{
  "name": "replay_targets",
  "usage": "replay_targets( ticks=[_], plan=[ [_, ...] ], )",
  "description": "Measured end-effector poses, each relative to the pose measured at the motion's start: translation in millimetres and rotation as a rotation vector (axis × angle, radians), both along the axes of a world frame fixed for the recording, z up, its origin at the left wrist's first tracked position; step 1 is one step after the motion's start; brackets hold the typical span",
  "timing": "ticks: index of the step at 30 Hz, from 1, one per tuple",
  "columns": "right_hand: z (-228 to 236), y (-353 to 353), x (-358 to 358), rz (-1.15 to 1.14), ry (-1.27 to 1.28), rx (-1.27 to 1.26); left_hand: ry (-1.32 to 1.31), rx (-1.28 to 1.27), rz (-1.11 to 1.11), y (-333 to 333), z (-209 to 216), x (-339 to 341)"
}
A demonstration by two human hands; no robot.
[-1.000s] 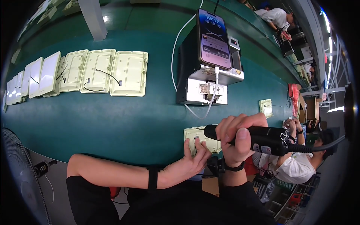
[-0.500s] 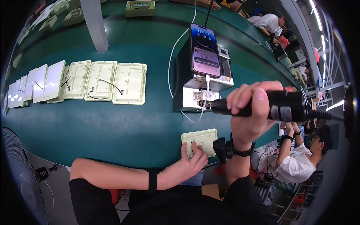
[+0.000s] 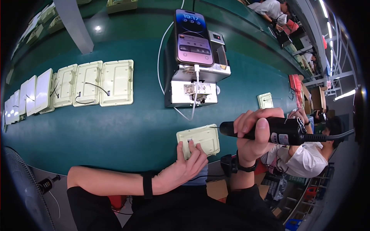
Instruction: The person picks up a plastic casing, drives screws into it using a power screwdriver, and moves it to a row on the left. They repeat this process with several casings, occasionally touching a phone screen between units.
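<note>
On the green tabletop [image 3: 115, 127], counted by kind:

Left hand [image 3: 187, 165]: one, palm down with fingers spread flat, pressing on the near left corner of the cream plastic panel [image 3: 200, 139]; it grips nothing.

Right hand [image 3: 254, 133]: one, fingers wrapped tight around the black electric screwdriver [image 3: 269, 131], held sideways above the panel's right edge, tip pointing left.

Cream plastic panel: one under the hands, lying flat at the near edge of the tabletop, just in front of the metal stand [image 3: 192, 86].

Electric screwdriver: one, with a dark cable running off to the right.

Wristbands: two, a black band [image 3: 147, 184] on the left forearm and a black watch [image 3: 241, 165] on the right wrist.

Row of cream housings [image 3: 92, 82]: three large ones lie open side by side at far left; further ones overlap toward the rim, their number hard to tell.

Phone [image 3: 192, 36]: one, screen lit, propped on the metal stand, a white cable [image 3: 195, 92] hanging from it.

Small cream part [image 3: 265, 100]: one, well apart at right.

Fan [image 3: 23, 192]: one, lower left.

Other people: two at least, one seated at right, one far off at the top.
</note>
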State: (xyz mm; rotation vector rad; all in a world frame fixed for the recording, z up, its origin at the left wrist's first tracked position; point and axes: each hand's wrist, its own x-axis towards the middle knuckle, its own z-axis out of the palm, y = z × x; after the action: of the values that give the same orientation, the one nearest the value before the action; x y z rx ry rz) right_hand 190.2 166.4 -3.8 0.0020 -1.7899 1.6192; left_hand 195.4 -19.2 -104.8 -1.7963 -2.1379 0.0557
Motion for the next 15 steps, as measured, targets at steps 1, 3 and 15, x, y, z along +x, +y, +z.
replay_targets(
  ticks=[1, 3, 15],
  plan=[
    [-1, -1, -1, -0.001, -0.001, -0.005, -0.004, 0.001, 0.000, 0, 0, 0],
    [-3, -2, -3, 0.001, -0.003, -0.015, -0.006, -0.002, -0.004, 1, 1, -1],
    [-15, 0, -4, -0.022, 0.026, -0.042, -0.039, 0.009, -0.023, -2, 4, -2]
  ],
)
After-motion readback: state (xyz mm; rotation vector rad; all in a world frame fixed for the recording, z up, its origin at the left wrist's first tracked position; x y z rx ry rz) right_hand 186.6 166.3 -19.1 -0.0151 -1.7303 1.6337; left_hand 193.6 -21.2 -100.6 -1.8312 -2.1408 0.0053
